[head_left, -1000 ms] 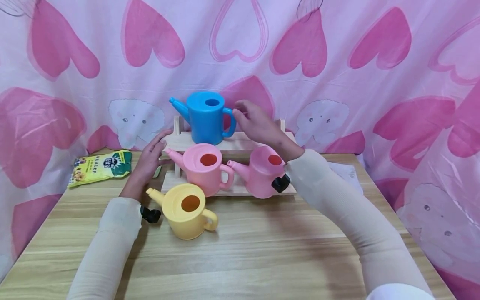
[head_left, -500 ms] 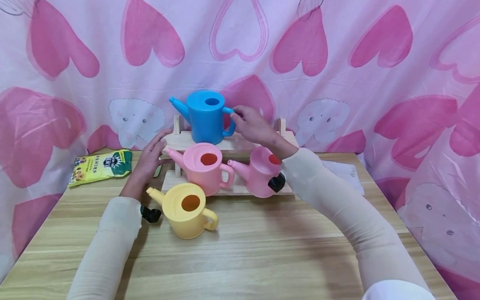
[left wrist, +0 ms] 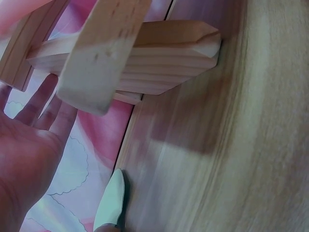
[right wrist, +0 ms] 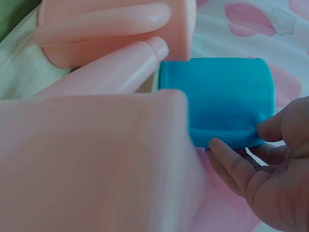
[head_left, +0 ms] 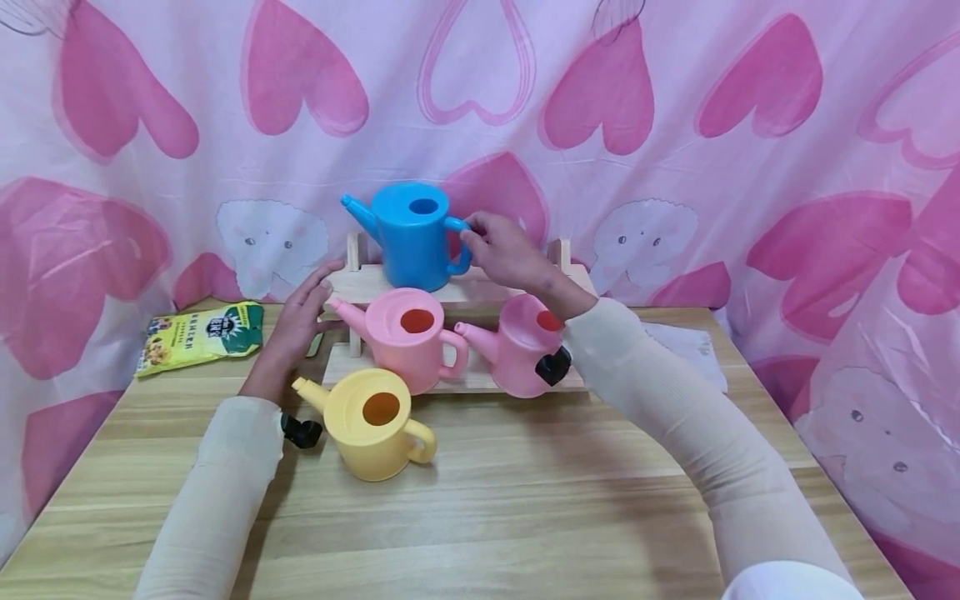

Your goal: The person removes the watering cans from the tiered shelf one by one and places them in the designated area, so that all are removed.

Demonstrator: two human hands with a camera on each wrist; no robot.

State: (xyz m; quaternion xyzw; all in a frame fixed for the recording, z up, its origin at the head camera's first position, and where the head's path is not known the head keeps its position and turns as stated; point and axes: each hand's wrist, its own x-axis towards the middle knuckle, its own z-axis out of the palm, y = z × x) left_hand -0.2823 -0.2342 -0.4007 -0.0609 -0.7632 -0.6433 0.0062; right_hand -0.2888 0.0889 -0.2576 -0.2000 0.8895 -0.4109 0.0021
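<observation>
A blue watering can (head_left: 414,242) stands on the upper board of a two-tier wooden shelf (head_left: 480,287), spout to the left. My right hand (head_left: 506,250) pinches its handle between thumb and fingers, as the right wrist view also shows (right wrist: 275,164). My left hand (head_left: 297,321) has its fingers extended at the shelf's left end, fingertips right at the wood in the left wrist view. On the lower board sit two pink watering cans, one at the left (head_left: 408,350) and one at the right (head_left: 517,350), the latter partly behind my right wrist.
A yellow watering can (head_left: 367,433) stands on the table (head_left: 525,517) in front of the shelf, close to my left forearm. At the back left lies a yellow-green packet (head_left: 198,336). White paper (head_left: 690,350) lies at the right. A pink heart-patterned curtain (head_left: 480,67) hangs behind.
My right hand has moved slightly left and closed its fingers on the blue can's handle. The blue can has shifted very slightly to the right. My left hand has stayed put.
</observation>
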